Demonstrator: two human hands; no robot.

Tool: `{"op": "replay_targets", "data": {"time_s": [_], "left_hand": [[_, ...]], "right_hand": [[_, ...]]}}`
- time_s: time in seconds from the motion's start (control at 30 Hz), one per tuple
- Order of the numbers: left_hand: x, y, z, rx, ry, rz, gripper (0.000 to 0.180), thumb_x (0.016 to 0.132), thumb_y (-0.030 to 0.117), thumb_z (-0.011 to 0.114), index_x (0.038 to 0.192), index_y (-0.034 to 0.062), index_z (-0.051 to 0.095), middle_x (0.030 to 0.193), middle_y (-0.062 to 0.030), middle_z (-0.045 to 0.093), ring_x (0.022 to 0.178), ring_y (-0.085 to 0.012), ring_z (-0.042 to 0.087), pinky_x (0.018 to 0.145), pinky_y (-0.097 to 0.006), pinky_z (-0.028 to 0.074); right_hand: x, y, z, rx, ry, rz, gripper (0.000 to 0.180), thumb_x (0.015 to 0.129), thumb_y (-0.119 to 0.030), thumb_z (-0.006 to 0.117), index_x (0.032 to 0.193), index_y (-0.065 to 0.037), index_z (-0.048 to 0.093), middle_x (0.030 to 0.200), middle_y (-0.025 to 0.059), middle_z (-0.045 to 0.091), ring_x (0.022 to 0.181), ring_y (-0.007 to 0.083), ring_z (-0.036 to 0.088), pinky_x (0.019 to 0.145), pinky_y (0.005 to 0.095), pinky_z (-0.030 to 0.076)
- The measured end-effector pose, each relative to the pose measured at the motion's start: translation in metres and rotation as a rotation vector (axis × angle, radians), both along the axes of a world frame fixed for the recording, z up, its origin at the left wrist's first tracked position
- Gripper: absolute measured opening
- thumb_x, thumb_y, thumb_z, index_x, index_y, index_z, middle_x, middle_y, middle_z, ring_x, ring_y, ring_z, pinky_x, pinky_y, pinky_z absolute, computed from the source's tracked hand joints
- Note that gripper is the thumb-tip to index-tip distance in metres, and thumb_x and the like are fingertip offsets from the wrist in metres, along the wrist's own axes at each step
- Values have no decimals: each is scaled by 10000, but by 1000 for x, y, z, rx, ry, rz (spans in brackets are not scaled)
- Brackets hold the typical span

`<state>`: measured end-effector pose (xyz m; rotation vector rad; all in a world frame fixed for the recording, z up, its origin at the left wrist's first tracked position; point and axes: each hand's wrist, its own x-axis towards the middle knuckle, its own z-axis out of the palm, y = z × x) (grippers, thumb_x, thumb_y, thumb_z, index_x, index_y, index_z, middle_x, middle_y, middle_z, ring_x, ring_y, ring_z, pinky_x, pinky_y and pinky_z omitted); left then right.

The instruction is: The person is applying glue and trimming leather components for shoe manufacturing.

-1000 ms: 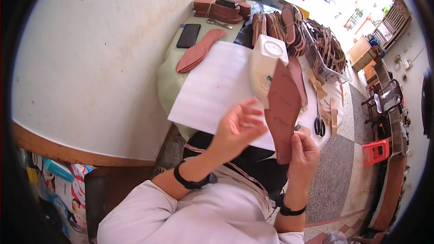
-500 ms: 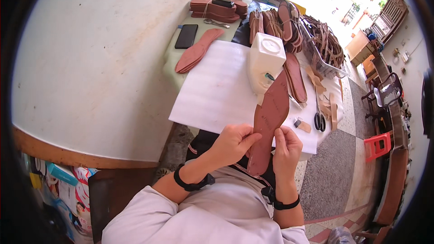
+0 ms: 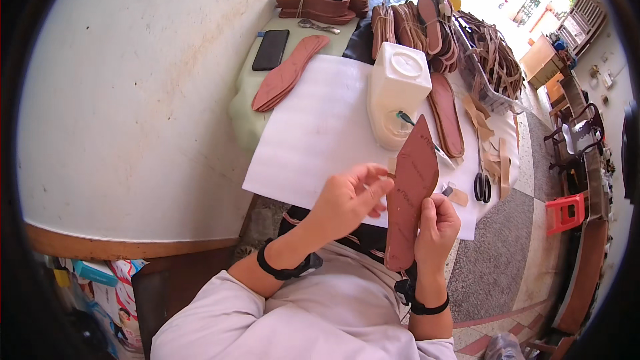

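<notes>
A reddish-brown shoe insole (image 3: 412,193) with faint printed marks stands tilted in front of me, its pointed end upward. My right hand (image 3: 437,230) pinches its right edge between thumb and fingers, near the lower half. On the other side, my left hand (image 3: 357,197) has curled fingers close to the insole's left edge. A small tan bit shows at those fingertips, too small to make out. Behind the insole stands a white plastic container (image 3: 400,87) with a cut-out front, from which a dark green-tipped handle (image 3: 405,118) sticks out.
Stacked insoles (image 3: 290,73) lie by a black phone (image 3: 271,50) on the white-covered table (image 3: 307,133). Further back are bundled insoles (image 3: 313,3) and a plastic basket of brown strips (image 3: 490,60). Black-handled scissors (image 3: 482,187) and tan scraps (image 3: 503,167) lie right. A red stool (image 3: 565,215) stands beyond.
The insole and both hands have shifted slightly right and lower in view. My left hand has drawn back from the insole's face to its left edge, its fingers loosening. My right hand keeps its pinch.
</notes>
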<state>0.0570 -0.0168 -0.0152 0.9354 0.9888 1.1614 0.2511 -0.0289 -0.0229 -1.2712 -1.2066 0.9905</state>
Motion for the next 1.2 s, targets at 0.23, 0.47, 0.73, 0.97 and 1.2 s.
{"op": "replay_targets", "data": {"time_s": [0.23,0.47,0.73,0.97,1.2], "left_hand": [[-9,22,-3,72,59,110,191,1024,115,727,1048,-72,751,850,-104,781,709,-134,745,628,-263,617],[-11,23,3,64,74,55,153,1037,85,689,1029,-61,736,815,-82,761,680,-116,724,600,-257,601],[-14,29,-13,83,-79,150,148,1065,91,657,1069,-54,685,840,-80,751,684,-120,723,600,-269,609],[-16,34,-11,108,-55,229,149,1066,101,660,1082,-46,678,848,-80,744,671,-124,720,590,-274,612],[-68,38,10,117,186,80,440,1145,364,522,1128,-37,702,1054,-116,748,866,-170,720,775,-324,618]], "right_hand": [[-3,6,-2,28,-100,87,156,1028,-15,618,873,1,610,760,-33,521,679,32,435,591,217,367],[0,12,-1,-5,-144,118,154,1024,-36,636,877,8,623,754,-30,541,655,29,448,569,221,381],[17,22,24,-131,-248,308,135,1014,-59,677,918,35,685,746,-9,605,668,43,496,590,238,424],[18,23,29,-49,-331,441,124,996,-44,684,897,30,676,723,-14,600,666,54,496,594,248,408],[46,42,59,0,-418,270,149,987,-47,660,850,9,651,720,5,578,695,70,526,614,268,425]]}}
